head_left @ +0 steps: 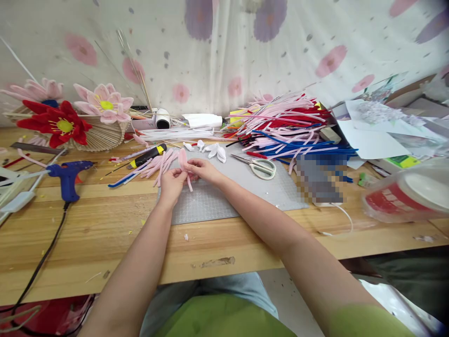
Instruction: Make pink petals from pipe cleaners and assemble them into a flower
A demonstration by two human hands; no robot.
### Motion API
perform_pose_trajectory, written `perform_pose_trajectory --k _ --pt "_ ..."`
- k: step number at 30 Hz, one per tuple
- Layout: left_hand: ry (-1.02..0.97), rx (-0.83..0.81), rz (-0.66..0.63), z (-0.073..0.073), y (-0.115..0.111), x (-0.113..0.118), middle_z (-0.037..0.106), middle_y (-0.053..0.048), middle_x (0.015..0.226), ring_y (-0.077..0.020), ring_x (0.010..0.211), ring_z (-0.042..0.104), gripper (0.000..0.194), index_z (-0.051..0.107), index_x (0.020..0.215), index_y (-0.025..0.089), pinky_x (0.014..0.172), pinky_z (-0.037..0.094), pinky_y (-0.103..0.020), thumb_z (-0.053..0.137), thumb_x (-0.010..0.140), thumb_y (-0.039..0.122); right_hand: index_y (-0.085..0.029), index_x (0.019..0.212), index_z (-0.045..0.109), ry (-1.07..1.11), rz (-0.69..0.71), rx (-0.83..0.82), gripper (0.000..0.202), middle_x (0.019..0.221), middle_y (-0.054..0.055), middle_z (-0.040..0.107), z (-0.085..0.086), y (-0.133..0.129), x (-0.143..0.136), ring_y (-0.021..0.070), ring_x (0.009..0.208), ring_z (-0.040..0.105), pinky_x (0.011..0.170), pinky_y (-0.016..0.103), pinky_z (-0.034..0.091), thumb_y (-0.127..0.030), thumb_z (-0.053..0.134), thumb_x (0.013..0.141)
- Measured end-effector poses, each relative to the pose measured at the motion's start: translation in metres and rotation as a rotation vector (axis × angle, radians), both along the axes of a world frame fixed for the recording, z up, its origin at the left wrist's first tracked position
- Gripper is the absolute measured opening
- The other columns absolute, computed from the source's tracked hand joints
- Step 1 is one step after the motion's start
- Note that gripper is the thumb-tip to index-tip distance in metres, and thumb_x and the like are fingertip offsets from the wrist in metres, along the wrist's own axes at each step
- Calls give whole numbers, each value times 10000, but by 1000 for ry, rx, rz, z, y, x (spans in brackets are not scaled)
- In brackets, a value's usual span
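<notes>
My left hand [172,183] and my right hand [201,169] meet above the grey cutting mat [206,208]. Between their fingertips they pinch a pink pipe cleaner [183,158], bent into a petal-like loop that stands up, with an end hanging below. Loose pink pipe cleaners [154,169] lie just left of my hands. Behind them on the mat rest several white petal shapes [216,151]. Scissors with pale handles [261,167] lie to the right, blades pointing left. My fingers partly hide the lower part of the loop.
A blue glue gun [69,178] stands at the left with its black cord. Behind it are red [59,124] and pink fuzzy flowers [104,104]. A yellow-black utility knife [147,156] lies near the mat. Piled pipe cleaners [280,121], a blurred device and a red-white cup [403,196] occupy the right.
</notes>
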State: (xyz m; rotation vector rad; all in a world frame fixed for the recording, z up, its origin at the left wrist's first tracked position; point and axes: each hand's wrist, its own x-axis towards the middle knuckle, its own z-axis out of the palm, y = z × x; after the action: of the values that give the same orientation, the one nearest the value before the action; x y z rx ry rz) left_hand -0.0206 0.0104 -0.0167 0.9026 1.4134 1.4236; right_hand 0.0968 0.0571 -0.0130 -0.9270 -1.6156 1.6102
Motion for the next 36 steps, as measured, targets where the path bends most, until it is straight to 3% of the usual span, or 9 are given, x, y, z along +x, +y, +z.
perform_pose_trajectory --k 4,7,10,19,25,32,36 --pt "63 -15 -113 -4 -2 1 644 -18 567 -179 594 650 137 602 679 129 616 536 -315 659 593 221 -150 664 509 110 -30 -67 275 543 -42 500 -2 -12 -6 67 496 465 484 196 380 -384 654 659" --pt "52 -63 -207 -1 -5 1 658 -46 603 -182 604 655 128 602 676 119 631 542 -328 655 617 220 -144 654 520 183 -90 -90 280 525 -49 488 -5 -14 -1 57 466 427 457 195 351 -364 688 611" --pt "2 -77 -255 3 -8 5 670 -65 639 -170 580 650 131 605 695 108 635 546 -335 640 645 223 -136 662 536 225 -62 -117 297 537 -48 494 -7 -10 6 50 465 411 450 193 330 -360 709 573" --pt "27 -144 -284 1 -9 9 664 -55 608 -153 547 640 47 593 654 116 621 544 -309 609 675 155 -141 709 531 145 -44 -25 300 574 -48 509 -2 -6 10 58 493 411 475 202 300 -366 686 585" --pt "-17 -146 -346 7 -13 9 671 -62 639 -140 572 642 96 610 687 99 623 532 -279 636 691 192 -144 603 500 85 -196 120 273 545 -48 478 -4 3 7 67 517 398 509 216 301 -357 671 588" --pt "-80 -169 -280 9 -10 8 650 -53 580 -148 537 631 117 568 613 107 630 529 -306 662 659 159 -144 671 556 145 -122 126 250 621 -25 554 3 2 7 92 589 473 579 236 368 -351 673 592" --pt "-84 -174 -288 8 -6 10 642 -56 570 -158 540 630 99 581 626 102 637 525 -320 657 659 157 -146 614 538 107 -211 191 246 576 -28 527 2 6 2 90 566 456 565 237 361 -360 660 609"
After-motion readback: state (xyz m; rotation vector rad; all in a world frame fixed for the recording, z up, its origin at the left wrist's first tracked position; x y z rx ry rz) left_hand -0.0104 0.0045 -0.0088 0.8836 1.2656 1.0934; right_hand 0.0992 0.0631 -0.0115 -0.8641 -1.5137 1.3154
